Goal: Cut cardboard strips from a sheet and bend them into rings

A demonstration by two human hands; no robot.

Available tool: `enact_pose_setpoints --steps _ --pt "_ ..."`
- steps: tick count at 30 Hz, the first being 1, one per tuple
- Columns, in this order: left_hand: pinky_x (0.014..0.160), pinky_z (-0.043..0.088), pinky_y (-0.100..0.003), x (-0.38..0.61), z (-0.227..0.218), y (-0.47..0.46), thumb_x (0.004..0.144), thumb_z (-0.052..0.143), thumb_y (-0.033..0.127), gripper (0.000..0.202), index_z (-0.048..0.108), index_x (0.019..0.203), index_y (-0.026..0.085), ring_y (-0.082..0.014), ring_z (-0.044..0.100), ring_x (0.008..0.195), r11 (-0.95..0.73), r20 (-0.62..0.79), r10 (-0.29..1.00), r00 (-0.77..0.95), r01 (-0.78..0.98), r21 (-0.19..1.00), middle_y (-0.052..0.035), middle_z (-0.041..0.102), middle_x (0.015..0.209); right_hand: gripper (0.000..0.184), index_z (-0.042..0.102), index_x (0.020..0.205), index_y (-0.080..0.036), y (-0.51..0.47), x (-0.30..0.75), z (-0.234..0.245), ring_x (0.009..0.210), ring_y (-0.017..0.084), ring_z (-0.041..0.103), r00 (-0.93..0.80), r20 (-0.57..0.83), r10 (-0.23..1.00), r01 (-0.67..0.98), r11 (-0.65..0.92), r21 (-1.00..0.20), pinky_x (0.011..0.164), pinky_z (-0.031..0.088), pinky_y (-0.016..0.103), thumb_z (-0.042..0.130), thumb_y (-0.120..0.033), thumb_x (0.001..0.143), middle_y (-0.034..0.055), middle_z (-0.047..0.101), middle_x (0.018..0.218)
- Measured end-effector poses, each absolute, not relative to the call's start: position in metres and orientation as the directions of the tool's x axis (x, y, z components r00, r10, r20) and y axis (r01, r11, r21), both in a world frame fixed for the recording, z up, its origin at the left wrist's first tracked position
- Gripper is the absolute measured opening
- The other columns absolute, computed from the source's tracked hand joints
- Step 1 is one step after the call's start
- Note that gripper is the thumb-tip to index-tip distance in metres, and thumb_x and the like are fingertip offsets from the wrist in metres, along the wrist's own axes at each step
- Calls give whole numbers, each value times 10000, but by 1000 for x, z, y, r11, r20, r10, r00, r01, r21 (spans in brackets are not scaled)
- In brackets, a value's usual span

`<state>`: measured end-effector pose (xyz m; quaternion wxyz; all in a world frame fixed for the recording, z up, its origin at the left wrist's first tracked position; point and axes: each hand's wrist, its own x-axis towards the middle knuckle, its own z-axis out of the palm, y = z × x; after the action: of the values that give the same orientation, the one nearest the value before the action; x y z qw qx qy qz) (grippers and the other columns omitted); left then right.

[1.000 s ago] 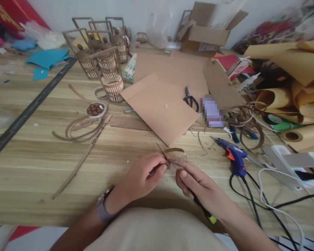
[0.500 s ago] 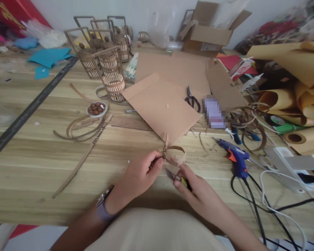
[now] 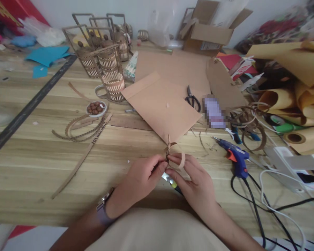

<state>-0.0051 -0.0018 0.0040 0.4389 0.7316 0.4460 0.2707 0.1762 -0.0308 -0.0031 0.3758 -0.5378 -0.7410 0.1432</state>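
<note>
My left hand [image 3: 142, 179] pinches one end of a thin brown cardboard strip [image 3: 176, 153] bent into a small loop, near the front edge of the wooden table [image 3: 42, 164]. My right hand [image 3: 196, 183] pinches the same loop from the right with its fingertips. Under the right palm a craft knife [image 3: 170, 181] with a silver blade and a yellow-black handle shows; it seems tucked in that hand. A watch sits on my left wrist.
A folded cardboard sheet [image 3: 162, 104] lies just beyond the hands, with scissors [image 3: 192, 99] on it. A blue glue gun [image 3: 234, 155] and cables lie to the right. Perforated strips [image 3: 78, 130], a bead dish [image 3: 96, 108] and small woven baskets [image 3: 107, 62] stand at left.
My right hand moved from holding the knife pointed at the strip to pinching the loop itself, the knife slipping under the palm. The strip's end turned upright and the loop tightened.
</note>
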Motion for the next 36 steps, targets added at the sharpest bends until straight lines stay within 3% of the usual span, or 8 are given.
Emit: enact_pose_setpoints --steps 7,11,17,25,30,36 --pt "563 352 -229 -6 3 0 1009 428 260 253 604 841 192 -118 529 600 -328 98 858 504 392 859 25 606 674 125 749 959 -251 -29 170 -3 814 186 737 -76 482 873 633 416 -653 699 609 295 651 -204 895 38 771 928" --pt "592 386 -235 -5 6 -1 1008 423 252 275 580 790 198 -127 550 622 -359 128 852 508 388 849 17 611 675 141 732 936 -248 -30 168 0 781 186 731 -68 528 846 647 440 -622 685 594 308 645 -154 880 30 769 879" --pt "678 439 -241 -4 5 -6 1001 439 189 215 600 858 188 -141 584 730 -449 258 826 501 309 838 -18 663 793 139 678 925 -247 -33 165 0 759 195 707 -47 578 814 646 466 -604 677 561 343 640 -125 870 27 741 837" --pt "663 434 -231 -3 5 -8 991 453 161 196 591 853 177 -135 576 713 -501 333 803 494 258 826 -22 664 779 160 634 911 -254 -35 162 2 739 172 673 -29 562 827 616 458 -641 696 533 328 613 -102 866 -2 710 804" --pt "678 455 -235 -3 4 -8 1007 436 195 209 611 895 174 -142 608 730 -479 304 812 498 271 835 -30 685 798 147 620 886 -258 -34 161 -1 747 182 679 -4 557 830 633 434 -641 691 528 333 578 -117 900 6 709 808" --pt "697 488 -261 -2 2 -7 1026 459 371 262 642 979 190 -168 655 771 -373 180 863 472 357 856 -42 724 872 163 654 963 -259 -35 164 -2 843 202 678 -17 582 813 668 443 -598 723 539 355 608 -119 891 36 718 907"
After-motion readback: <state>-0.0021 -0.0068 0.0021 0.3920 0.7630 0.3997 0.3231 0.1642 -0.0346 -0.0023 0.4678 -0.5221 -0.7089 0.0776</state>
